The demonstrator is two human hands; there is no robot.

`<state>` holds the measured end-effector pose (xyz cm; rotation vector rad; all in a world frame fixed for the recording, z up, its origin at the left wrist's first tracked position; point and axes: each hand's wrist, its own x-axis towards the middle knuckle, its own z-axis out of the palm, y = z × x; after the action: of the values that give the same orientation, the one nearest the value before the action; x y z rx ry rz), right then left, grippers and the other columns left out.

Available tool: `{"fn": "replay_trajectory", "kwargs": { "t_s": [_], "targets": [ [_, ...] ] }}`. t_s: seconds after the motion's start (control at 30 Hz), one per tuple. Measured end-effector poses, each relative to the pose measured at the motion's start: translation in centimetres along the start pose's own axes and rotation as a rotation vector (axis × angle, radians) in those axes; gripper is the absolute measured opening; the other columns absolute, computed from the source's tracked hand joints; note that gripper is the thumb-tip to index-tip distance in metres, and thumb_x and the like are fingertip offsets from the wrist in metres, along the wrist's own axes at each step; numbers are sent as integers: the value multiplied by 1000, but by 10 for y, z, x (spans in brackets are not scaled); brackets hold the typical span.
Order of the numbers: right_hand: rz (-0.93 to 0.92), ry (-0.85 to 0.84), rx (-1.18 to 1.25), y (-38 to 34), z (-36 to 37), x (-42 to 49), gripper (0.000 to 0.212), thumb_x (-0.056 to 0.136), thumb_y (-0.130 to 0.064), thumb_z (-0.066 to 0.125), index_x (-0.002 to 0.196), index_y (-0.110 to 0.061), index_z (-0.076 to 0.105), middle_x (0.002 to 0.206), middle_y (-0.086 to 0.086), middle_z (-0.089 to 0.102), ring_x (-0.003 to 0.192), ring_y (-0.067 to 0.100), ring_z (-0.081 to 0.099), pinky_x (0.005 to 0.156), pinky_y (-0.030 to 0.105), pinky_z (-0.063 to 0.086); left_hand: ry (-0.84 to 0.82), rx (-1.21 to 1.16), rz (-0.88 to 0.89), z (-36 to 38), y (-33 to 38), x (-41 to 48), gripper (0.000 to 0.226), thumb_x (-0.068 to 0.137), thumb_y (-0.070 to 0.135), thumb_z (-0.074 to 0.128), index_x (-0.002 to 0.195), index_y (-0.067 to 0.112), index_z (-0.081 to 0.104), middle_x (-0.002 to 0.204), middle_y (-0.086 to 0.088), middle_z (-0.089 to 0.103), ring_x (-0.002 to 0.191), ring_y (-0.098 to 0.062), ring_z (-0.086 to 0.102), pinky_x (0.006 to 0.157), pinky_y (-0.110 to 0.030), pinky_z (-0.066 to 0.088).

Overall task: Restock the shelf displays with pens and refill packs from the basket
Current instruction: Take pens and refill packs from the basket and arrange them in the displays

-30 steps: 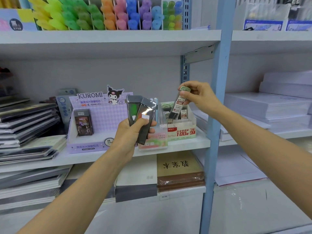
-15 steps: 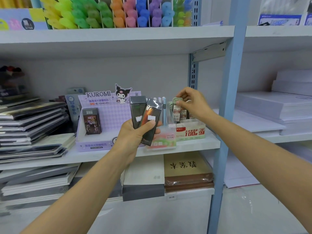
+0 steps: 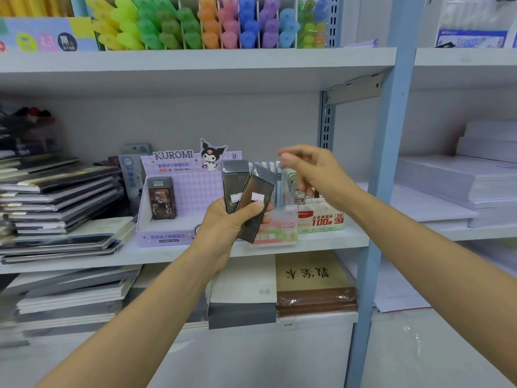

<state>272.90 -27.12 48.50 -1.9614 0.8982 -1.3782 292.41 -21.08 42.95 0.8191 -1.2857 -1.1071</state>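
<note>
Left grip [image 3: 229, 225] clasps two refill packs [image 3: 257, 186] before the Kuromi display [image 3: 179, 191]; right grip [image 3: 316, 175], loosely empty, should next slot one in.

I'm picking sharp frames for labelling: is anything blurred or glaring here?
Head view: the right hand is motion-smeared, its fingers soft-edged; the dark packs in the left hand carry a mild sheen; the purple display box reads sharp.
</note>
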Motion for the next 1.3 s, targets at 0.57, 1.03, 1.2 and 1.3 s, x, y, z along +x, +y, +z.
{"fn": "replay_trajectory", "kwargs": {
  "t_s": [0.57, 1.03, 1.2, 1.3],
  "targets": [
    [137, -231, 124, -42, 44, -11, 45, 86, -11, 70, 127, -14, 53, 112, 3, 67, 89, 8, 70, 68, 17, 55, 163, -53, 27, -22, 28, -24, 27, 70, 12, 79, 95, 17, 70, 84, -1, 76, 71, -14, 71, 61, -26, 55],
    [-92, -130, -219, -55, 153, 53, 20, 91, -5, 63, 111, -4, 62, 106, 15, 67, 101, 29, 64, 80, 43, 58, 340, 582, -31, -160, 7, -48, 17, 99, 20, 49, 101, 21, 65, 92, -4, 69, 73, -8, 66, 61, -25, 52],
    [-114, -148, -333, -29, 181, 58, 16, 92, -8, 62, 107, -11, 65, 111, 10, 67, 105, 25, 63, 90, 46, 54, 321, 651, 28, -170, 5, -47, 18, 98, 21, 49, 102, 19, 66, 89, -3, 69, 78, -13, 64, 69, -33, 53],
    [-141, -140, -327, -25, 183, 64, 15, 92, -8, 62, 107, -12, 65, 105, 10, 68, 101, 25, 65, 85, 46, 56, 305, 494, 26, -174, 7, -49, 19, 99, 20, 50, 102, 21, 68, 95, 2, 74, 85, -15, 67, 71, -31, 57]
  ]
}}
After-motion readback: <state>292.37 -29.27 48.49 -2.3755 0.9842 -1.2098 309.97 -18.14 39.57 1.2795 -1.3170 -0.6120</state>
